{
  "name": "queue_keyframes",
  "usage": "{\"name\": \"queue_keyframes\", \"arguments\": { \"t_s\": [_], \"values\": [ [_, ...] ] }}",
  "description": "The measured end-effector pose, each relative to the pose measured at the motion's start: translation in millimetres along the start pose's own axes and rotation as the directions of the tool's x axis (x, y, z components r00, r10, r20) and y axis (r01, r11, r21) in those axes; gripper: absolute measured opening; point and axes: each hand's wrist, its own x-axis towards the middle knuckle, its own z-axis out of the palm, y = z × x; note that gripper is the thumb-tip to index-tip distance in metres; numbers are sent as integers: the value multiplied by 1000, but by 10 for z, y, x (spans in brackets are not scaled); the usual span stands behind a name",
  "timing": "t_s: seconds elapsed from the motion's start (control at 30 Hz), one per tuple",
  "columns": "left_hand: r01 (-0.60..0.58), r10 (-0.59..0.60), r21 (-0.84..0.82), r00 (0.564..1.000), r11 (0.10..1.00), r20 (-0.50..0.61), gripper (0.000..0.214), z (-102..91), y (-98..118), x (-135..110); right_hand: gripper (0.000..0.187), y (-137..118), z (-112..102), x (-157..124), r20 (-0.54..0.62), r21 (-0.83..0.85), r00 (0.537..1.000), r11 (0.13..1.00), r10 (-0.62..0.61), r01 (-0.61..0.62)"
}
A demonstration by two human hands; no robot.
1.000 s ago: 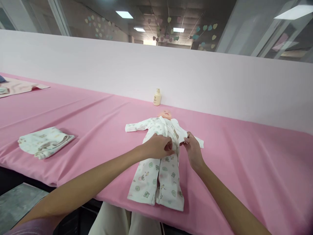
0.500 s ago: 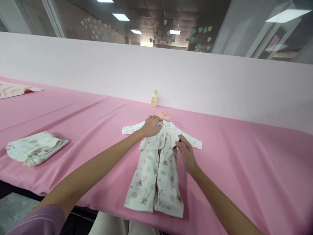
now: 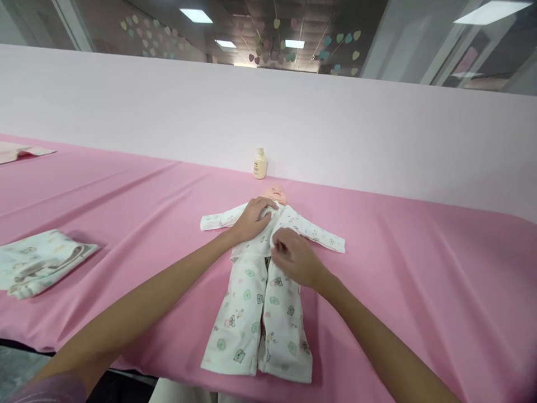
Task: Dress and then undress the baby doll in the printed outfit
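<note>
A baby doll lies face up on the pink-covered table, its head farthest from me. It wears a white patterned baby shirt with both sleeves spread outward. White pants with small animal prints cover the legs and point toward me. My left hand rests on the upper chest of the shirt, thumb apart from the fingers. Over the waist, my right hand is closed, its fingers curled at the shirt's front edge. That hand hides part of the shirt's lower front.
Behind the doll's head stands a cream pump bottle against the white wall. A folded printed cloth lies at the left on the pink sheet. Farther back at the left edge is a pale pink cloth.
My right hand has moved left from the shirt's right side to over the waist, carrying the front edge across. The left hand stays on the chest. The view has shifted slightly.
</note>
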Motion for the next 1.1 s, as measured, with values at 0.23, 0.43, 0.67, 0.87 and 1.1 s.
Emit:
{"name": "queue_keyframes", "arguments": {
  "t_s": [0.23,0.43,0.67,0.87,1.1],
  "values": [
    [-96,93,44,993,994,70,22,-74,10,-106,22,31,-139,105,94,-131,993,990,67,-54],
    [-106,88,78,974,991,209,24,-167,82,-82,29,288,-191,175,-22,-3,929,930,369,-369],
    [-64,46,69,969,996,241,29,-155,60,-32,41,346,-37,302,-139,180,810,819,570,-545],
    [-3,8,-22,975,1000,224,17,-208,109,-3,36,403,4,352,-199,308,818,827,539,-470],
    [199,-111,-297,951,934,288,29,-237,97,-7,33,331,-76,361,-168,322,824,820,541,-472]
  ]
}}
